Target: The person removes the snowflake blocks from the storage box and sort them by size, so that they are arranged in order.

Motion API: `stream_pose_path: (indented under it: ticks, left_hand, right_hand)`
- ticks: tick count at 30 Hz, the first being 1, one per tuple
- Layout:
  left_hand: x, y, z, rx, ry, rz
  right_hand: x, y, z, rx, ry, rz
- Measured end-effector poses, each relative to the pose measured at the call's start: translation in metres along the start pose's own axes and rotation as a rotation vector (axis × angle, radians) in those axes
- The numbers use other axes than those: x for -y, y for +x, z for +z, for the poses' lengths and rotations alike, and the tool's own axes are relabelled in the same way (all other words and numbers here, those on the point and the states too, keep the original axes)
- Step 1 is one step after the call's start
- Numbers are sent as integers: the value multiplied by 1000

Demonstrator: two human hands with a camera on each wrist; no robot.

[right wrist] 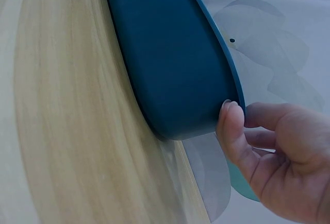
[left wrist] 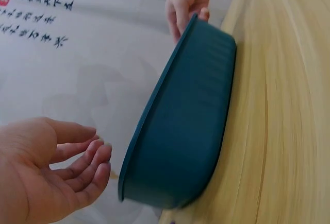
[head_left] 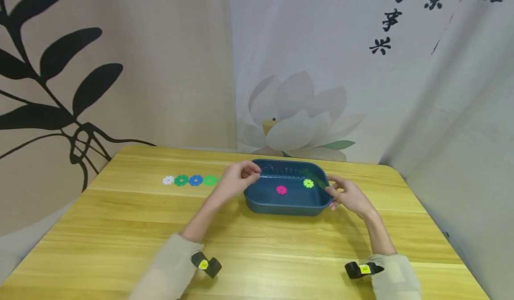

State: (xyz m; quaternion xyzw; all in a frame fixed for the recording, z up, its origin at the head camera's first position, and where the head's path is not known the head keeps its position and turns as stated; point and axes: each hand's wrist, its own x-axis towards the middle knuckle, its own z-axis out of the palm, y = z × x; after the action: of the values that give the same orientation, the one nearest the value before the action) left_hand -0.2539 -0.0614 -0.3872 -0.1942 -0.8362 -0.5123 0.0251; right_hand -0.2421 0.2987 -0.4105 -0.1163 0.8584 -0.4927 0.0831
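Note:
A dark blue plastic basin (head_left: 287, 211) sits on the wooden table, a pink flower-shaped disc (head_left: 281, 190) and a yellow-green one (head_left: 308, 183) lying inside it. My right hand (head_left: 346, 196) grips the basin's right end; in the right wrist view the thumb (right wrist: 230, 126) presses the outer wall just under the rim, with fingers on the other side. My left hand (head_left: 239, 178) hovers by the left rim. Its fingers are loosely bent with nothing visible in them, apart from the basin wall (left wrist: 172, 121) in the left wrist view.
Left of the basin, several notched discs form a row: a white disc (head_left: 168, 180), a green disc (head_left: 181, 180), a blue disc (head_left: 196, 180) and a lighter green disc (head_left: 210, 180), partly near my left wrist. Printed cloth (head_left: 180, 68) hangs behind the table (head_left: 257, 246).

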Motion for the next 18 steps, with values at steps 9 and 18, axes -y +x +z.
stream_pose_path:
  ticks: [9, 18]
  left_hand:
    - [-8, 8, 32, 75, -16, -18]
    - [-1, 21, 58, 83, -2, -10]
  right_hand:
    - [-2, 0, -1, 2, 0, 0]
    - [-1, 0, 0, 0, 13, 8]
